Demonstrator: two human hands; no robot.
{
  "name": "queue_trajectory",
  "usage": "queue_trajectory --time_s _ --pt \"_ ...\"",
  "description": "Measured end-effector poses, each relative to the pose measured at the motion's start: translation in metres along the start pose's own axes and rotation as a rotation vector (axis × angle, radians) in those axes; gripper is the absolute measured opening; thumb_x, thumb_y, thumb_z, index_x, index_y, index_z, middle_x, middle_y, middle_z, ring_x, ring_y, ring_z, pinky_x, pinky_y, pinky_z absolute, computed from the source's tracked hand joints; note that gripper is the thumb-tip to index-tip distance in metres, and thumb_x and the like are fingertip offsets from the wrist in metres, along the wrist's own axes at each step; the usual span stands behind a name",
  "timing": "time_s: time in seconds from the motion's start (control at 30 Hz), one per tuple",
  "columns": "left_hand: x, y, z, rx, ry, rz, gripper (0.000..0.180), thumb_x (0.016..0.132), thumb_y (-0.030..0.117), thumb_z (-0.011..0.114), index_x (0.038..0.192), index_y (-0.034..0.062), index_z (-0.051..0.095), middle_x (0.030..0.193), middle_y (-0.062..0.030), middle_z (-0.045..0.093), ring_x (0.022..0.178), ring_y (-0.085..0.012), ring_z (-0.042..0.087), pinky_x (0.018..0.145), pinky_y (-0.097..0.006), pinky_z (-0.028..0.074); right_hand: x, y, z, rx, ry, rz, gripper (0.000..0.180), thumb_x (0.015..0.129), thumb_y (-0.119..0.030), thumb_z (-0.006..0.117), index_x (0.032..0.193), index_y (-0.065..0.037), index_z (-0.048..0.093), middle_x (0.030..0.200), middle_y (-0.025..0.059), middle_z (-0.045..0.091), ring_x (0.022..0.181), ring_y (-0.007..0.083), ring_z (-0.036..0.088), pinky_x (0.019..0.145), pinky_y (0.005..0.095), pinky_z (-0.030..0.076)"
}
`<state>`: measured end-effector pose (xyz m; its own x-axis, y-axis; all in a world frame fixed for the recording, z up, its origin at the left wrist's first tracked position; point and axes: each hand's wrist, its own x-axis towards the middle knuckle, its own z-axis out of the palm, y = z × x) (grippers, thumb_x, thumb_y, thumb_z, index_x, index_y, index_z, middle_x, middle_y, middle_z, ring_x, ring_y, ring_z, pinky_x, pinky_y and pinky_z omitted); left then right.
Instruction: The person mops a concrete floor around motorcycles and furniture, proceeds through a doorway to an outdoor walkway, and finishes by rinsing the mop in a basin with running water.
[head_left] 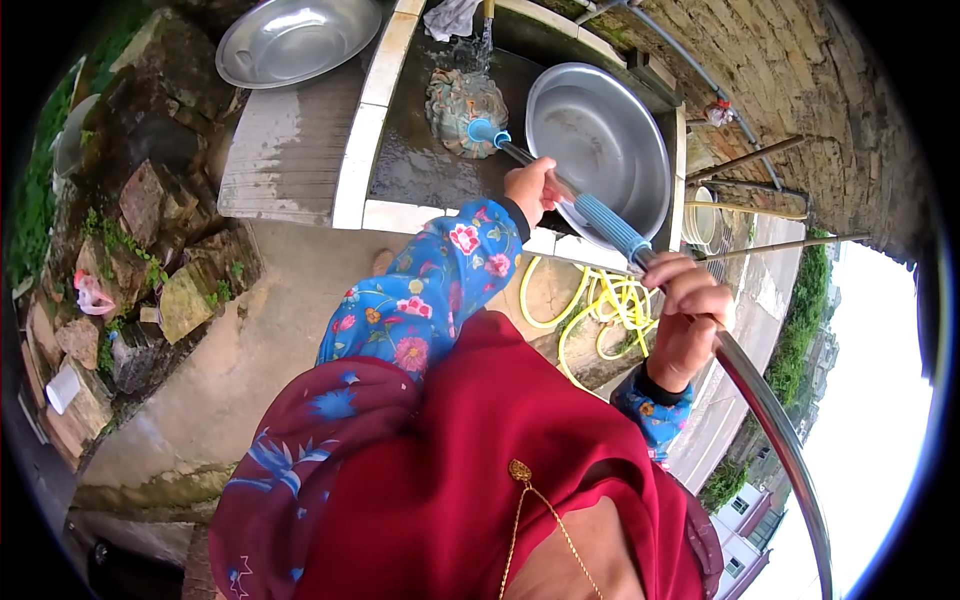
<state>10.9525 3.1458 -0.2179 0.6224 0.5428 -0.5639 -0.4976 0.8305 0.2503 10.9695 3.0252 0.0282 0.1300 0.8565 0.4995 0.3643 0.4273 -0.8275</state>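
Gripping mop handle point(600, 222) w/ both hands. My left hand point(533, 187) wrapping fingers round shaft just above blue collar, fingers pressed together. My right hand point(690, 312) clenching metal part past blue ribbed grip, fingers curled tight. Mop head point(462, 108) sitting bunched in wet stone sink point(420, 165), water running down onto it from tap above. Steel basin point(600, 140) lying in sink just beside mop head. 2nd basin point(295, 38) resting on ledge, far left. Yellow hose point(590, 310) coiling on ground below sink.

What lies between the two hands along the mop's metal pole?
In the head view, the ribbed blue plastic grip sleeve covers the metal mop pole between the left hand and the right hand; nothing else lies there.
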Motion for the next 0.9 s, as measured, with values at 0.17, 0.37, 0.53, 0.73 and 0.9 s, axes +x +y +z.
queue_trajectory --time_s 0.17,0.37,0.53,0.73,0.9 --pt "-0.001 0.019 0.05 -0.353 -0.185 -0.081 0.007 0.078 0.009 0.05 0.081 0.0032 0.049 0.076 -0.0116 0.056 0.067 -0.0264 0.059 0.058 -0.038 0.049 0.018 -0.047 -0.026 0.087 0.139 -0.057 0.046 0.086 -0.05 0.044 0.063 -0.011 0.039 0.053 0.0013 0.036 0.053 0.0203 0.045 0.06 0.0386 0.038" --pt "-0.076 0.048 0.15 -0.335 -0.626 -0.071 0.02 0.084 0.017 0.048 0.083 -0.0014 0.054 0.08 -0.0182 0.061 0.077 -0.0302 0.061 0.066 -0.04 0.05 0.051 -0.154 -0.108 0.258 0.372 -0.199 0.048 0.07 -0.056 0.063 0.061 -0.012 0.047 0.054 -0.0022 0.036 0.056 0.0148 0.032 0.066 0.0331 0.027" --pt "-0.094 0.043 0.132 -0.16 -0.425 -0.037 0.02 0.081 0.018 0.052 0.071 0.0 0.05 0.061 -0.0147 0.057 0.049 -0.0239 0.058 0.041 -0.031 0.042 0.06 -0.139 -0.103 0.255 0.039 -0.464 0.037 0.08 -0.046 0.058 0.073 -0.009 0.055 0.054 -0.0013 0.038 0.053 0.0147 0.039 0.062 0.0315 0.03" --pt "0.012 0.034 0.013 -0.082 -0.065 -0.002 0.024 0.085 0.024 0.051 0.072 0.0039 0.052 0.064 -0.0114 0.059 0.051 -0.0176 0.056 0.046 -0.028 0.044 0.051 -0.005 -0.005 0.061 -0.03 -0.008 0.037 0.089 -0.038 0.046 0.067 -0.01 0.038 0.055 0.0008 0.033 0.051 0.0187 0.041 0.062 0.0372 0.037" --pt "-0.071 0.064 0.13 -0.012 -0.279 0.011 0.024 0.086 0.023 0.051 0.072 0.0024 0.051 0.066 -0.0124 0.059 0.05 -0.0188 0.057 0.041 -0.026 0.042 0.086 -0.118 -0.071 0.215 0.133 -0.193 0.041 0.085 -0.039 0.048 0.054 -0.015 0.034 0.047 -0.0037 0.029 0.045 0.0112 0.029 0.057 0.0301 0.026"
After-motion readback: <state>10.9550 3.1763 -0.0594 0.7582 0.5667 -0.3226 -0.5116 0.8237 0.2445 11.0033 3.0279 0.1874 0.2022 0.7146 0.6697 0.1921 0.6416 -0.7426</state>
